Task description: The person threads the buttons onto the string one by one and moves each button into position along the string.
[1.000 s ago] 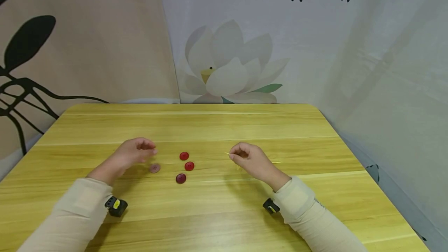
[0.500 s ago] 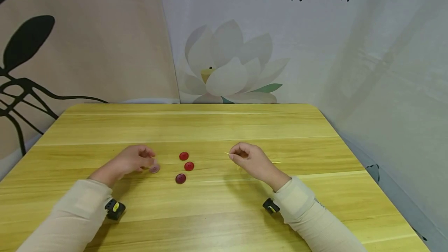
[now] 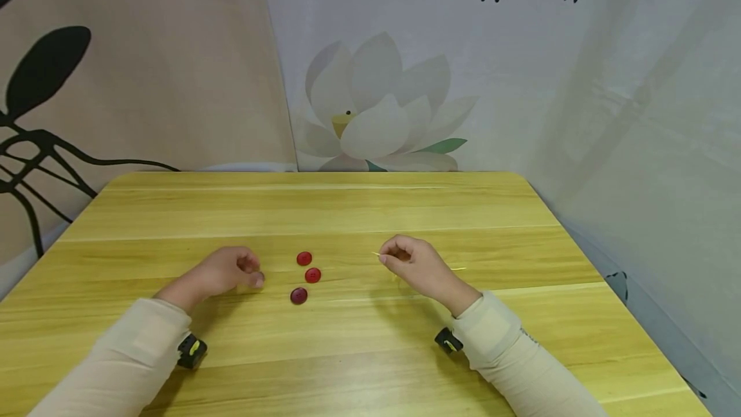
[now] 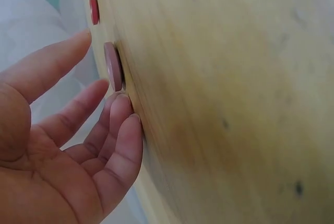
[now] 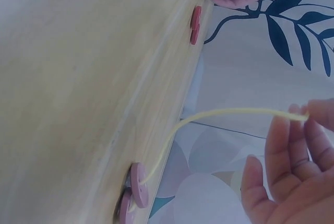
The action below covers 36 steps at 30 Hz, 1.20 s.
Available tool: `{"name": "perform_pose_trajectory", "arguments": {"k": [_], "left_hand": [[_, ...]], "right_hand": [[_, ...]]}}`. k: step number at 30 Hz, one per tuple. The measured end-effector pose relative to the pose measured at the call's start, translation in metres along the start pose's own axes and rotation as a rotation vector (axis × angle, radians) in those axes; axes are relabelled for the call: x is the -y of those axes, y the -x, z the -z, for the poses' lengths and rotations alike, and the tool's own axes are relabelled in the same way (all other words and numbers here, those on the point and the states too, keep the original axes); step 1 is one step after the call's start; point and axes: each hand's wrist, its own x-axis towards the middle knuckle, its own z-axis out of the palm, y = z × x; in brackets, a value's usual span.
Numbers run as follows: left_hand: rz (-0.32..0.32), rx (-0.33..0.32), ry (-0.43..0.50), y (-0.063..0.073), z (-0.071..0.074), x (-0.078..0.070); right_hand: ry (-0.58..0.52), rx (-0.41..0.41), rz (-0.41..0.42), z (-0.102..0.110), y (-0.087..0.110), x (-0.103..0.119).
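Observation:
In the head view, my left hand (image 3: 228, 270) is low over the table and covers a mauve button. The left wrist view shows that mauve button (image 4: 113, 67) lying flat on the wood, with the index fingertip at its edge and the thumb apart from it. My right hand (image 3: 418, 268) pinches the end of a yellow cord (image 5: 224, 112) between thumb and forefinger. From there the cord runs down through a mauve button (image 5: 138, 185), beside a second mauve button (image 5: 126, 208) on the table; the head view hides both behind the right hand.
Two red buttons (image 3: 303, 258) (image 3: 312, 275) and a dark red button (image 3: 298, 295) lie between the hands. A bit of yellow cord (image 3: 458, 269) shows beyond the right wrist. The wooden table (image 3: 359, 352) ends at a printed curtain (image 3: 382, 101).
My left hand has come down and toward me, onto the mauve button, which it now covers in the head view. The right hand has stayed in place with the cord.

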Motion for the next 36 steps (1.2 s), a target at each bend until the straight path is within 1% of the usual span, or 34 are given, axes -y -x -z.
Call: {"name": "perform_pose_trajectory", "arguments": {"k": [4, 10, 19, 25, 36], "left_hand": [[-0.013, 0.004, -0.016, -0.0001, -0.0013, -0.0002], [0.001, -0.005, -0.062, -0.0007, -0.0043, 0.0009], [-0.002, -0.006, -0.076, -0.0017, -0.007, 0.0015], [0.001, -0.005, -0.087, -0.0015, -0.0074, -0.0014], [-0.039, 0.006, -0.116, 0.0, -0.0071, -0.0036]], "right_hand": [[0.0, 0.0, 0.0, 0.0, 0.0001, -0.0001], [0.004, -0.002, -0.003, -0.0002, 0.0001, -0.0003], [-0.004, 0.002, -0.002, -0.0002, 0.001, -0.0002], [-0.003, 0.009, 0.002, 0.0, 0.0014, -0.0007], [0.005, 0.019, -0.004, 0.0006, 0.0012, -0.002]]}}
